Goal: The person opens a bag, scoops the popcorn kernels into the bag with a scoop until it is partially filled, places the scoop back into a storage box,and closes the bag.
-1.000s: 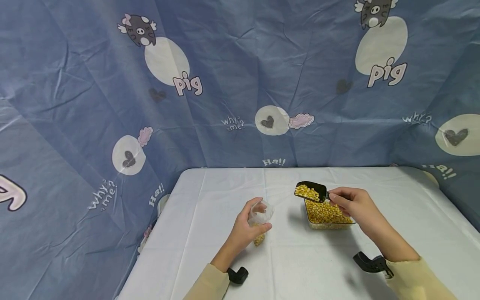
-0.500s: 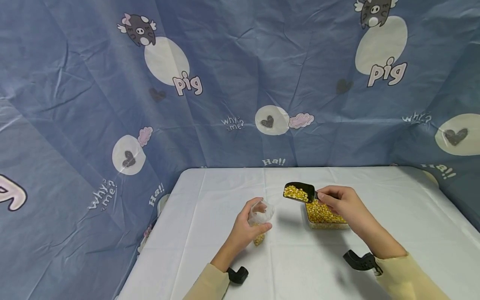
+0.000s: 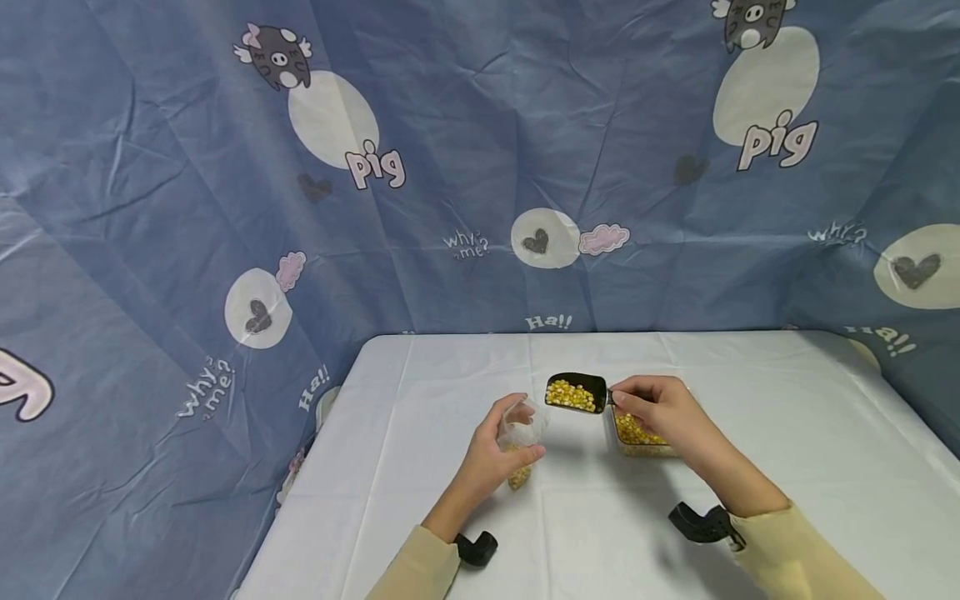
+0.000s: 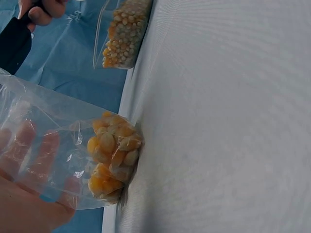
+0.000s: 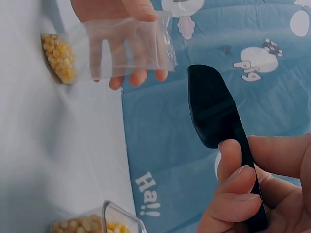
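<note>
A clear plastic bag (image 4: 63, 141) with corn kernels (image 4: 114, 150) in its bottom stands upright on the table. My left hand (image 3: 487, 454) curls round it near the top, fingers behind and thumb in front, and its mouth gapes. My right hand (image 3: 667, 412) pinches the handle of a black scoop (image 3: 600, 392), which carries yellow kernels (image 3: 570, 395) in the air just right of the bag's mouth. In the right wrist view the scoop's dark underside (image 5: 211, 104) faces the camera. Behind the right hand sits a clear tub (image 3: 647, 451) of corn, partly hidden by that hand.
A white cloth (image 3: 420, 400) covers the table, with a blue patterned curtain (image 3: 450, 167) hanging behind it. Black camera mounts are on both wrists, the right one (image 3: 701, 523) above the table.
My right hand has moved left with the loaded scoop, from over the tub to near the bag's mouth. The left hand and the bag have stayed in place.
</note>
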Action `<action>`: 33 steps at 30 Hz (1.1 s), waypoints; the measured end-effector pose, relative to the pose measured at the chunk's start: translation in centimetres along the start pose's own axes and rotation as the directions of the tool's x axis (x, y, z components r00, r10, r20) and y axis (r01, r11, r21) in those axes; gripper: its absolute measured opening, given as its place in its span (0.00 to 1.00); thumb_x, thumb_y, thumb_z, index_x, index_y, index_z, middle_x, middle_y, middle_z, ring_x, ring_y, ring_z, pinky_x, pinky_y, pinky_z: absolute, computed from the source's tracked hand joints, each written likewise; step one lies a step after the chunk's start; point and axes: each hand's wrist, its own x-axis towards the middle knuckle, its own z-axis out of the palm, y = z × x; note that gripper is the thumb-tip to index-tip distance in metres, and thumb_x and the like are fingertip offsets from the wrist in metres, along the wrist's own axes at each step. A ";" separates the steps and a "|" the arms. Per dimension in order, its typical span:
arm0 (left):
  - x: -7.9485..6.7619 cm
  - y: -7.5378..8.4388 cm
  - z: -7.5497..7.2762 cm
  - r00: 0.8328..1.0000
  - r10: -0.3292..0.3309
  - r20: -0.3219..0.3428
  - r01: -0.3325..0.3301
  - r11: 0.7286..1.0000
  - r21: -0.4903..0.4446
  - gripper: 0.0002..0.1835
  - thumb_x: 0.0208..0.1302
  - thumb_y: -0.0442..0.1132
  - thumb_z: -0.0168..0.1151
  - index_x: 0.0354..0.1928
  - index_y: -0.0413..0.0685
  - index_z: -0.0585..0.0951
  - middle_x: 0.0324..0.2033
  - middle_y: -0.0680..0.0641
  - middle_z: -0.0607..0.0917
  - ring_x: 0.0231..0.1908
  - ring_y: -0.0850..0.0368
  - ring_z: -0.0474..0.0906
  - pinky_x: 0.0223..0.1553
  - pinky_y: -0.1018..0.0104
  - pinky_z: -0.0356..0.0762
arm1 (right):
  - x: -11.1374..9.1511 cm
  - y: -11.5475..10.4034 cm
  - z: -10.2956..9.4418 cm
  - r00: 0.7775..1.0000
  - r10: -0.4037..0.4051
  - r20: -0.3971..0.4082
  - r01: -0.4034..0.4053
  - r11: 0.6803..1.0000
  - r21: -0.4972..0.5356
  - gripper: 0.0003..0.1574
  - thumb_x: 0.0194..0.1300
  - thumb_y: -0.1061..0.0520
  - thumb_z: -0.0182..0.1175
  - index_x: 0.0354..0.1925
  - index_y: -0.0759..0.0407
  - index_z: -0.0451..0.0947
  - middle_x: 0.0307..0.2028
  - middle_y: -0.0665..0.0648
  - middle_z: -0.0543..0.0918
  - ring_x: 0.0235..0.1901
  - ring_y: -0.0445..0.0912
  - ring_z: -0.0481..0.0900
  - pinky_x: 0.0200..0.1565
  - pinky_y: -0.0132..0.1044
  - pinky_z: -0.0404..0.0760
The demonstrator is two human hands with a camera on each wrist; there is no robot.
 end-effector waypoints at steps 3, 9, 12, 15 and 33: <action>0.0 0.1 0.0 1.000 0.001 0.006 -0.001 1.000 -0.008 0.39 0.61 0.31 0.72 0.72 0.50 0.65 0.60 0.32 0.75 0.64 0.39 0.69 0.64 0.34 0.58 | 0.1 0.1 0.4 1.000 -0.005 0.012 0.005 1.000 -0.001 0.17 0.72 0.54 0.63 0.50 0.66 0.83 0.29 0.61 0.78 0.20 0.44 0.64 0.24 0.41 0.68; 0.2 -1.5 0.1 1.000 -0.014 0.011 0.014 1.000 0.002 0.41 0.61 0.32 0.72 0.74 0.48 0.63 0.62 0.36 0.75 0.65 0.38 0.69 0.63 0.33 0.59 | 0.1 -0.1 1.2 0.999 -0.011 0.046 0.011 1.000 0.004 0.16 0.72 0.55 0.62 0.49 0.68 0.83 0.30 0.58 0.80 0.19 0.44 0.63 0.23 0.40 0.68; 0.4 -2.7 0.2 1.000 -0.024 -0.005 0.024 1.000 0.015 0.42 0.61 0.33 0.73 0.75 0.51 0.63 0.61 0.43 0.76 0.64 0.43 0.70 0.62 0.34 0.62 | 0.1 -0.3 1.6 0.998 -0.023 0.056 0.024 1.000 -0.013 0.15 0.72 0.56 0.62 0.48 0.67 0.83 0.30 0.59 0.82 0.17 0.43 0.62 0.22 0.40 0.67; 0.4 -3.4 0.1 0.999 -0.032 -0.018 0.032 0.999 0.032 0.42 0.60 0.37 0.74 0.74 0.58 0.65 0.59 0.50 0.77 0.63 0.50 0.71 0.63 0.39 0.64 | 0.1 -0.3 1.8 0.998 -0.030 0.062 0.032 0.999 -0.034 0.14 0.72 0.56 0.63 0.47 0.65 0.84 0.32 0.61 0.83 0.16 0.42 0.62 0.20 0.39 0.67; 0.3 -3.4 0.1 0.998 -0.045 -0.032 0.047 0.997 0.053 0.43 0.60 0.42 0.76 0.74 0.58 0.65 0.67 0.52 0.72 0.65 0.49 0.69 0.61 0.40 0.67 | 0.6 -1.0 2.4 0.982 -0.139 0.125 0.161 0.970 -0.184 0.09 0.71 0.56 0.63 0.41 0.59 0.87 0.30 0.59 0.84 0.15 0.40 0.63 0.19 0.34 0.67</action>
